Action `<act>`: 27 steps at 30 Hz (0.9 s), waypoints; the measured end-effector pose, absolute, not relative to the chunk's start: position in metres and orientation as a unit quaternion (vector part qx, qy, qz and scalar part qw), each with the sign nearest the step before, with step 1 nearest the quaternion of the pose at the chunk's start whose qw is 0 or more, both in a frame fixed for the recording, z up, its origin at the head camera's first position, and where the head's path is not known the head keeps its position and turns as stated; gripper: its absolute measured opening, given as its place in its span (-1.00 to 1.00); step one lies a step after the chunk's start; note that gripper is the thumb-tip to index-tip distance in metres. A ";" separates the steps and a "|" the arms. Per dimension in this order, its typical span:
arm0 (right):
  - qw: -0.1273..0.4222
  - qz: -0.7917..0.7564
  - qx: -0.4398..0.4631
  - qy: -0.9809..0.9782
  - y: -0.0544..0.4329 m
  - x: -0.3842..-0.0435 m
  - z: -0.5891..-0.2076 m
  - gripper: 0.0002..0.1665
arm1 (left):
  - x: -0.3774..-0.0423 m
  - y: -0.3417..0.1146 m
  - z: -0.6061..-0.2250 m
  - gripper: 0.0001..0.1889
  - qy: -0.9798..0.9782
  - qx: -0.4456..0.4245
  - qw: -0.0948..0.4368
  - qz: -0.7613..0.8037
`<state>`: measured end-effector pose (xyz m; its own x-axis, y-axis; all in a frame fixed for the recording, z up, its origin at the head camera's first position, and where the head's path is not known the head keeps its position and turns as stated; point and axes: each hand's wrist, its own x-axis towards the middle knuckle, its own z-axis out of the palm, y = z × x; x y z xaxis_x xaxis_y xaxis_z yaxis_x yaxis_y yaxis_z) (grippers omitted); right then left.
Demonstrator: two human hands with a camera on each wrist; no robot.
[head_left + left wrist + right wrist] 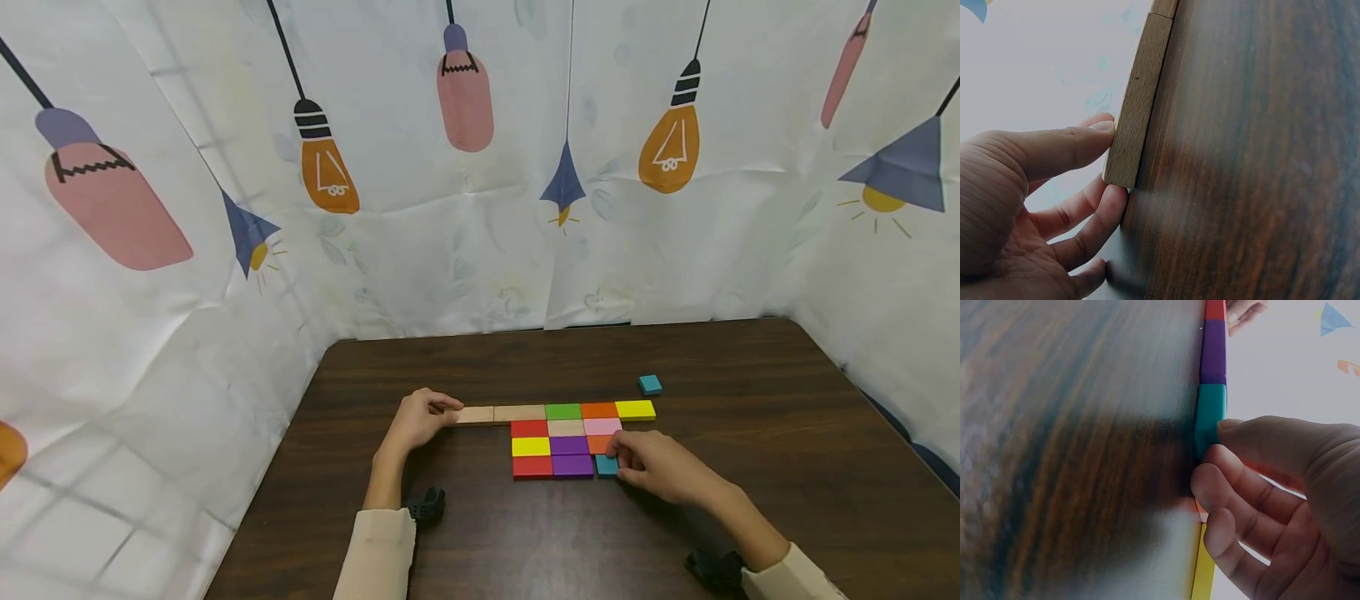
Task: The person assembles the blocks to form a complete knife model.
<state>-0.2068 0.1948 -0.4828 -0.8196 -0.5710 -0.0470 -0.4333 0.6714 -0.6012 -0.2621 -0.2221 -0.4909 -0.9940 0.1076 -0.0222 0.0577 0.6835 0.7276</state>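
Observation:
My left hand (422, 417) pinches the outer end of a plain wooden block (1141, 100), thumb at its upper edge and a finger against its end. A second plain wooden block (519, 413) adjoins it, followed by a green block (563, 412), an orange block (599, 410) and a yellow block (636, 410) in one row. Below that row, coloured blocks lie side by side, including a purple block (572, 467). My right hand (663, 467) holds a teal block (1211, 412) at the near right corner, its thumb on the block and curled fingers at its end.
Another teal block (650, 384) lies alone behind the row. The dark wooden table (495, 542) has a patterned white curtain (465, 242) around its back and sides. A black wrist device (426, 507) is on the left arm, and a similar black device (714, 570) on the right.

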 end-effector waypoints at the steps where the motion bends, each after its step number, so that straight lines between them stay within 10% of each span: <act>1: 0.116 -0.295 -0.277 0.907 0.195 -0.207 -0.483 -0.80 | -0.262 -0.222 -0.491 -0.87 0.917 0.045 0.032 0.395; 27: 0.112 -0.301 -0.279 0.905 0.190 -0.206 -0.487 -0.81 | -0.263 -0.222 -0.492 -0.87 0.916 0.047 0.036 0.398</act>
<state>-0.2065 0.1895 -0.4866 -0.8193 -0.5724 -0.0340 -0.4379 0.6629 -0.6073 -0.2635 -0.2224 -0.4922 -0.9930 0.1151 -0.0282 0.0579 0.6791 0.7318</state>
